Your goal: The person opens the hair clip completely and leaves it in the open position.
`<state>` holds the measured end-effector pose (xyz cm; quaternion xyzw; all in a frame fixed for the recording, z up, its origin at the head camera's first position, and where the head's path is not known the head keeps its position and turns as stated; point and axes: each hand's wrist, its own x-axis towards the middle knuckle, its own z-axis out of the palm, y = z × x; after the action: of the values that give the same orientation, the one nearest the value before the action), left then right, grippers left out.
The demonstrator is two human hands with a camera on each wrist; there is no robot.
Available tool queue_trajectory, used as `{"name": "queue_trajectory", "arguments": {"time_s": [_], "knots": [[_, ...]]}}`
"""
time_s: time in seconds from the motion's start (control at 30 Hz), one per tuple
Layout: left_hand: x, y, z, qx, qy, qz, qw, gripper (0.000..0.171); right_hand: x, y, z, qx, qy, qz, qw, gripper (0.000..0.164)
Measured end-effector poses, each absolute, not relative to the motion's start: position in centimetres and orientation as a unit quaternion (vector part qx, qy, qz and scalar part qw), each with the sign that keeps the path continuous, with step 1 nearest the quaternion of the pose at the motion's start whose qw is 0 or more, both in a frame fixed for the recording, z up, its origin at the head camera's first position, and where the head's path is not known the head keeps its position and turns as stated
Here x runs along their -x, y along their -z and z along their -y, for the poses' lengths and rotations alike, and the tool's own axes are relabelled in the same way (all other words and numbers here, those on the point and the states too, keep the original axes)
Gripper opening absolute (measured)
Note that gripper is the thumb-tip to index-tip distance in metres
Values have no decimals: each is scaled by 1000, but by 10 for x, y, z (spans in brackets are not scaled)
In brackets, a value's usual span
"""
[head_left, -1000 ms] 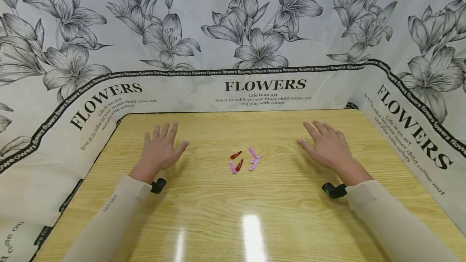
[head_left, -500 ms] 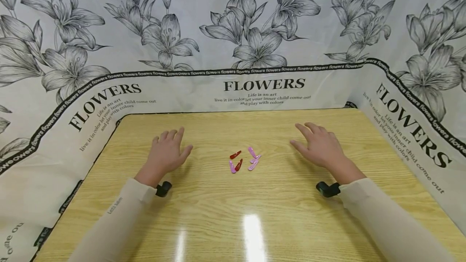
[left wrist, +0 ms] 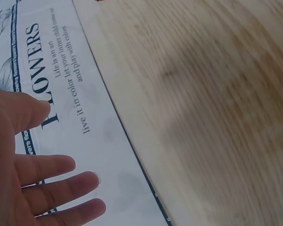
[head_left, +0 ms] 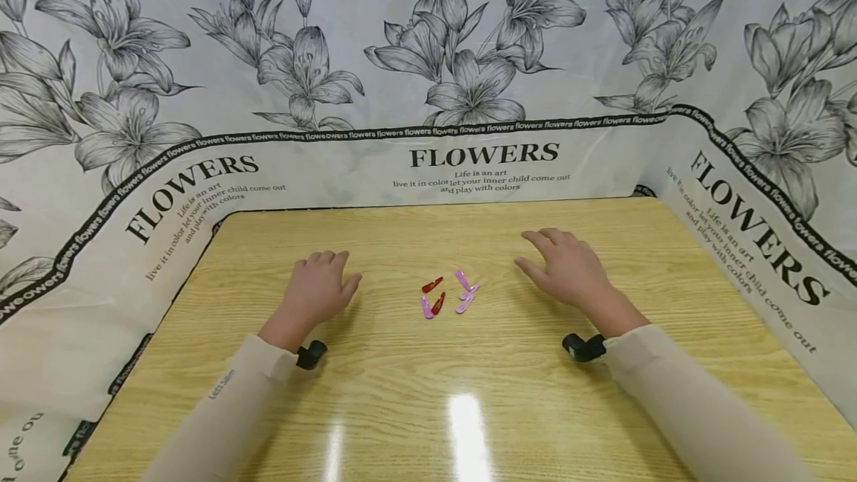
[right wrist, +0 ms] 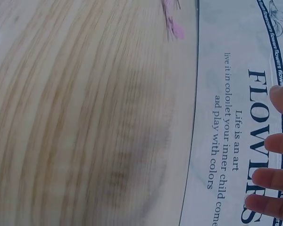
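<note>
Several small hair clips lie in a loose cluster mid-table in the head view. Two are red, an upper red hair clip [head_left: 432, 285] and a lower red hair clip [head_left: 438, 303]. A pink hair clip [head_left: 426, 307] lies beside the lower red one, and more pink hair clips [head_left: 463, 280] are to the right. My left hand [head_left: 318, 288] hovers left of the cluster with fingers extended and nothing held. On the other side my right hand [head_left: 564, 266] is held over the table, its fingers loosely spread and holding nothing. Pink clips [right wrist: 172, 21] show at the top of the right wrist view.
The wooden table [head_left: 402, 393] has a glossy top with bright reflections. White cloth [head_left: 361, 169] printed with flowers and lettering walls it at the back and both sides. A black wrist camera [head_left: 312, 355] sits at the left cuff, another black camera [head_left: 584, 347] at the right.
Both hands have moved inward toward the clips, the left also coming slightly nearer the body. The hair clips stay where they were on the table.
</note>
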<state>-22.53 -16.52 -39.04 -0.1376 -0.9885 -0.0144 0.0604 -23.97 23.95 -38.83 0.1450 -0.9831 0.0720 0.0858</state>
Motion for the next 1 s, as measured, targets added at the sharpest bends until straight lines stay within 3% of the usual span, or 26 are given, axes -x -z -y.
{"name": "queue_trajectory", "arguments": {"time_s": [0.63,1.0], "knots": [[222,400,150,141,52,987,58,44,242,401,-206,-163,-108,978,69,56],[222,405,140,139,56,988,41,38,241,406,-190,-195,-126,969,87,51]]}}
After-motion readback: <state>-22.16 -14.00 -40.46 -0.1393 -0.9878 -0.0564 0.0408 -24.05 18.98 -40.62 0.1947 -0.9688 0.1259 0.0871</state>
